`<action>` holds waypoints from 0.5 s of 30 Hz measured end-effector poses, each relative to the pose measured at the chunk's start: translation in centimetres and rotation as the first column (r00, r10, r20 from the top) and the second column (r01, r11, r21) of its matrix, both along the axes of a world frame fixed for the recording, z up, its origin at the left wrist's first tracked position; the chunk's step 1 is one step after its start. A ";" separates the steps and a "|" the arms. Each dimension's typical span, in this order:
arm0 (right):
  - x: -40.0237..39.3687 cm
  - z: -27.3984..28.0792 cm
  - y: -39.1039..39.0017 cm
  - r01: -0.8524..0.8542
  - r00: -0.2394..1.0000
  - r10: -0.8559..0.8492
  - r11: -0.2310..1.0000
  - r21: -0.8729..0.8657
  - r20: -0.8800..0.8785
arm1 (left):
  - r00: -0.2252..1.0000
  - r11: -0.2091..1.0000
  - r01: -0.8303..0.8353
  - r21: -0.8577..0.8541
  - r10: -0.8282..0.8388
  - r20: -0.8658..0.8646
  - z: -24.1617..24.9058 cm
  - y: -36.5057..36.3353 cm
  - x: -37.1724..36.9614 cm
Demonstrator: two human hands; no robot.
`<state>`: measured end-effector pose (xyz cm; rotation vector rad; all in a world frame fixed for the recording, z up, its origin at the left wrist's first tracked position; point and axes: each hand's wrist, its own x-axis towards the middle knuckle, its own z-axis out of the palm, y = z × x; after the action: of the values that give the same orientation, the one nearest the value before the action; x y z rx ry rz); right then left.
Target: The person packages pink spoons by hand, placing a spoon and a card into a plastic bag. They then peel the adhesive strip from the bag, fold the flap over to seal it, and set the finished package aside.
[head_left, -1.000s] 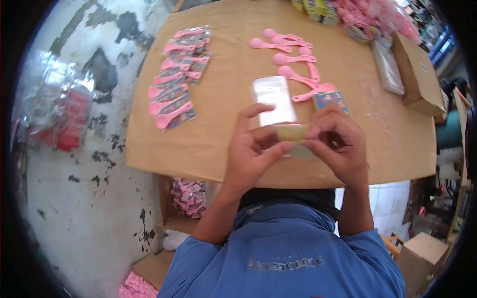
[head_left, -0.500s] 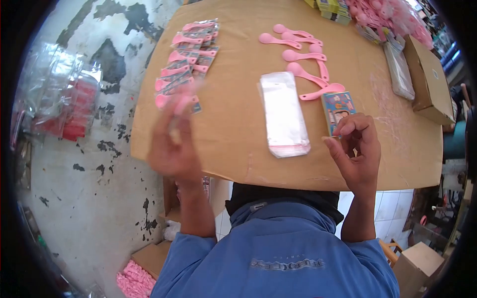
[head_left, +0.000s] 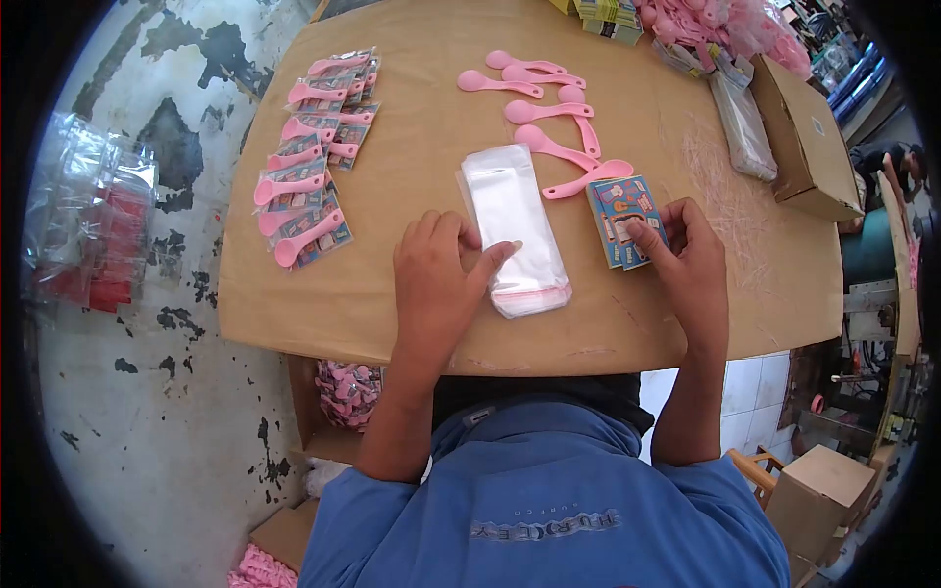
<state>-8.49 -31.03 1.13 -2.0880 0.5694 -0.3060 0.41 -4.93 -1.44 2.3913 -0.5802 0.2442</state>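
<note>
My left hand [head_left: 437,279] rests at the left side of a stack of clear plastic bags [head_left: 515,211]. Its thumb lies over the top bag, apart from the curled fingers, and nothing shows between them. With thumb and fingers, my right hand [head_left: 691,260] pinches a blue printed card [head_left: 627,201] at the right edge of a small card pile. Just beyond the bags and cards lie several loose pink spoons [head_left: 549,110]. At the table's left, packed pink spoons [head_left: 309,238] with cards in clear bags overlap in a row.
Brown paper covers the table [head_left: 412,118]. On the right stand an open cardboard box [head_left: 809,147] and a wrapped pack of bags [head_left: 742,118]. A pink heap of spoons [head_left: 720,29] sits at the far right corner. Below the left edge, a box holds packed spoons [head_left: 348,392].
My left hand has come right from the packed row to the bags, leaving another packed spoon at the row's near end. My right hand now grips a card, shifted on its pile.
</note>
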 end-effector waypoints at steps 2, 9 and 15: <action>0.1 -0.4 -0.3 0.001 0.998 -0.004 0.999 0.042 0.058 | 0.988 0.993 -0.014 -0.114 -0.003 -0.154 -0.1 0.6 0.3; 0.0 -0.5 -0.8 0.063 0.996 -0.065 0.998 0.025 0.063 | 0.885 0.879 -0.210 -0.427 -0.016 -0.466 0.2 1.5 -0.1; 0.3 -1.3 -1.2 0.210 0.911 -0.131 0.964 -0.166 0.390 | 0.940 0.744 -0.235 -0.626 0.010 -0.342 -1.0 2.1 -0.1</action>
<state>-8.22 -32.22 -0.20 -2.1007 0.5036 -0.8811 0.33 -2.82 -2.40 1.7125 -0.1306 0.0889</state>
